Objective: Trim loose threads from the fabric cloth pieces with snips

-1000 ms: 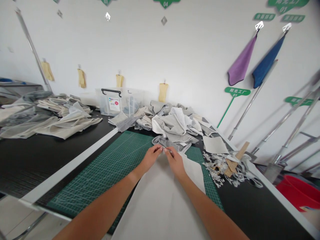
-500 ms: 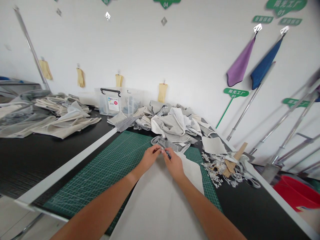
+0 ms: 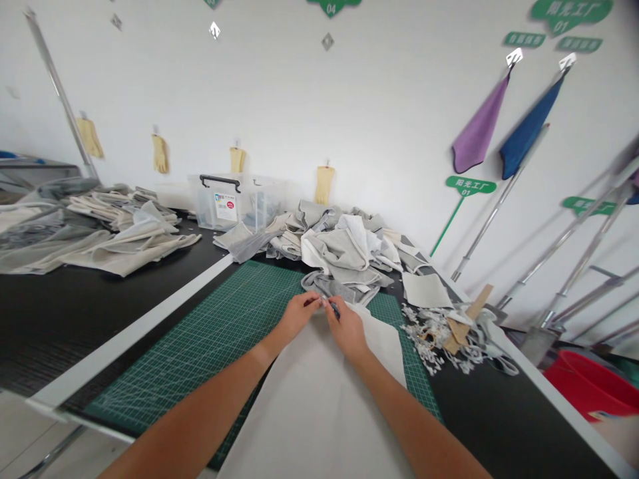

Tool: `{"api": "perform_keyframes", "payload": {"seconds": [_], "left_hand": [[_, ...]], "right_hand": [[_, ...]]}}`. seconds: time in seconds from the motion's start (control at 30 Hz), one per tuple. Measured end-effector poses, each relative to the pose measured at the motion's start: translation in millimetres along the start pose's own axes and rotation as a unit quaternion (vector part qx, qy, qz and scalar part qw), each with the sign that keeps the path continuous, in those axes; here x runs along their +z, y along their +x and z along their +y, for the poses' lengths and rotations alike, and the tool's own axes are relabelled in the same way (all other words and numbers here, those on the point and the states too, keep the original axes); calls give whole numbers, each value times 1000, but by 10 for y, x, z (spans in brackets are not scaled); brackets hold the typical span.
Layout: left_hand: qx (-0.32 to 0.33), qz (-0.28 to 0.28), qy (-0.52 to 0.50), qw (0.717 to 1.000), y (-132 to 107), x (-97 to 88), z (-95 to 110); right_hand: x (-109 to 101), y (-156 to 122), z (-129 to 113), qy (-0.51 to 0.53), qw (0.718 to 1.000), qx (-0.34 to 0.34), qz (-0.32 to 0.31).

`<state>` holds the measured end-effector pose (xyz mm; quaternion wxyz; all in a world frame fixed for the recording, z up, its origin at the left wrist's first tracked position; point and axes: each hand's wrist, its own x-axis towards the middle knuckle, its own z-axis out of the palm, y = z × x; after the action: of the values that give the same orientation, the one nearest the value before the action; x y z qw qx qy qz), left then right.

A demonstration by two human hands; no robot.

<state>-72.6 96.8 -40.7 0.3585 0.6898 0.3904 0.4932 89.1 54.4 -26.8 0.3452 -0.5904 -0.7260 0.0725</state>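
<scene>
At far left, a layered pile of grey and beige fabric pieces (image 3: 124, 243) lies on the black desk with white edging (image 3: 164, 299). Right of it stands a clear plastic box with a black handle (image 3: 208, 209). Nearer the person lies a dark green gridded cutting mat (image 3: 210, 332). The left hand (image 3: 298, 314) is over the mat, fingers bent and pinching at the far edge of a long, pale grey sheet of cloth (image 3: 319, 406). The sheet lies partly over the mat; its long axis runs away from the person, the far end pointing to a crumpled heap of grey and white fabric (image 3: 344, 243). The right hand (image 3: 348, 327) meets the left, fingers closed around a small dark object (image 3: 335, 310), its form mostly hidden. Further right lie a flat off-white fabric piece (image 3: 426, 291), then tangled white trimmings (image 3: 432, 349) under flat brown strips (image 3: 459, 330). A red plastic bucket (image 3: 589, 386) stands at far right, beyond the desk.
</scene>
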Motion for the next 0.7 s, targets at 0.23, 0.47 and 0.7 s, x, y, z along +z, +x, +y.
{"api": "perform_keyframes", "payload": {"seconds": [0.23, 0.47, 0.7], "left_hand": [[0, 5, -3, 1000, 3, 8, -50], [-3, 3, -13, 1000, 8, 10, -90], [-1, 10, -5, 1000, 3, 20, -108]], "right_hand": [[26, -6, 8, -19, 1000, -7, 9], [45, -7, -2, -30, 999, -10, 15], [59, -15, -17, -47, 999, -10, 20]]}}
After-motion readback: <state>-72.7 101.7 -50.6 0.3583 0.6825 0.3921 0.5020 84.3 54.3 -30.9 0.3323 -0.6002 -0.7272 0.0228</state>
